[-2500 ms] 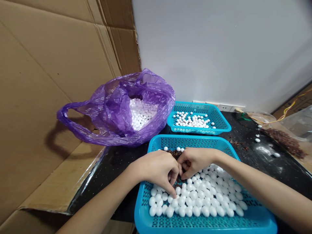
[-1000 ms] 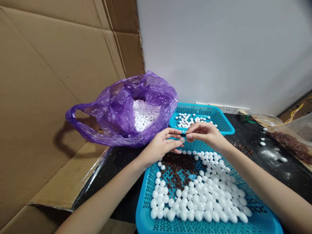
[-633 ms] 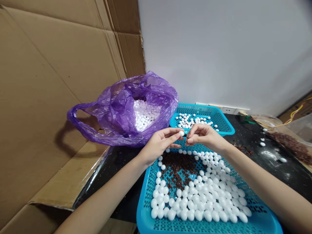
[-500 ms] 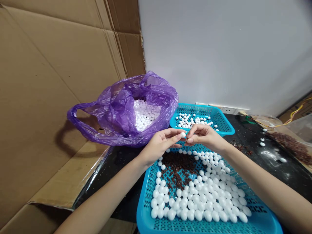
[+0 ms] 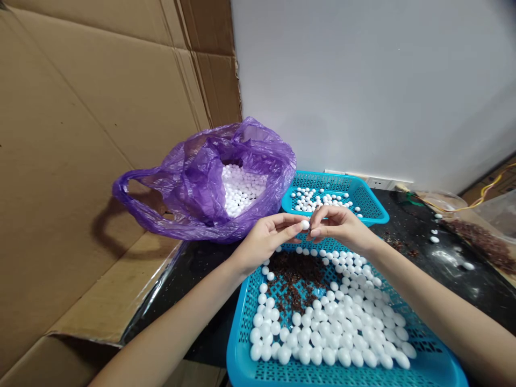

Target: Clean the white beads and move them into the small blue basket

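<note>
Between the thumb and fingers of my left hand (image 5: pixel 268 237) is a small white ball (image 5: pixel 305 224). The fingertips of my right hand (image 5: pixel 341 228) are pinched together right beside that ball; whatever they hold is too small to make out. Both hands are over the far end of a large blue basket (image 5: pixel 236 328). Inside it lie many white balls (image 5: pixel 334 325) and a patch of dark brown flakes (image 5: pixel 296 274).
A purple plastic bag (image 5: pixel 193 188) full of white balls stands at the back left by the cardboard (image 5: pixel 80 107). Behind my hands is a smaller blue basket (image 5: pixel 368 201) with balls. Reddish-brown flakes (image 5: pixel 484 244) and a yellow wire (image 5: pixel 486 188) are at the right.
The white ball in my left hand has shifted very slightly right, closer to my right fingertips. My right hand has hardly moved.
</note>
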Action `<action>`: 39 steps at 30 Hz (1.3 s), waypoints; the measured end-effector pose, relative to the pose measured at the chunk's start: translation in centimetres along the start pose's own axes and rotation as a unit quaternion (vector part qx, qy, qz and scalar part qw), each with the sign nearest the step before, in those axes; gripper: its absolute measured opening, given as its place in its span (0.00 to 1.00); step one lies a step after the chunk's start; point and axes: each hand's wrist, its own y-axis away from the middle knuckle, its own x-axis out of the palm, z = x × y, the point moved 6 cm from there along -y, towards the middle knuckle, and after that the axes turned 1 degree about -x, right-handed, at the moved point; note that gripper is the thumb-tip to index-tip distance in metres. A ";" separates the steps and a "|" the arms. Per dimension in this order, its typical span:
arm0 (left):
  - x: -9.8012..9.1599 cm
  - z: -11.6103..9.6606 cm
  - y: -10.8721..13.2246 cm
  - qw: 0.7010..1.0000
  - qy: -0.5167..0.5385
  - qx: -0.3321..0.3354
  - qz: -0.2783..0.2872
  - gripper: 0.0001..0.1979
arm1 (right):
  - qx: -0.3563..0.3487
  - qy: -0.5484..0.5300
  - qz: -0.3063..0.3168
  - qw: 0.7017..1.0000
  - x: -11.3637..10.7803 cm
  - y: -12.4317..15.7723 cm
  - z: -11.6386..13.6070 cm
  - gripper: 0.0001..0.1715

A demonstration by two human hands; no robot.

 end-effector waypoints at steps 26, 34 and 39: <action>-0.1 -0.2 0.2 0.999 -0.028 0.016 -0.024 0.12 | -0.005 -0.011 0.004 1.000 0.5 0.0 0.5 0.11; 0.0 -0.2 0.2 1.000 -0.018 0.015 -0.020 0.11 | 0.003 -0.006 -0.011 1.000 0.6 -0.1 0.3 0.14; 0.1 -0.2 0.3 1.000 -0.019 0.015 -0.012 0.11 | 0.002 -0.009 -0.016 1.000 0.6 -0.1 0.3 0.15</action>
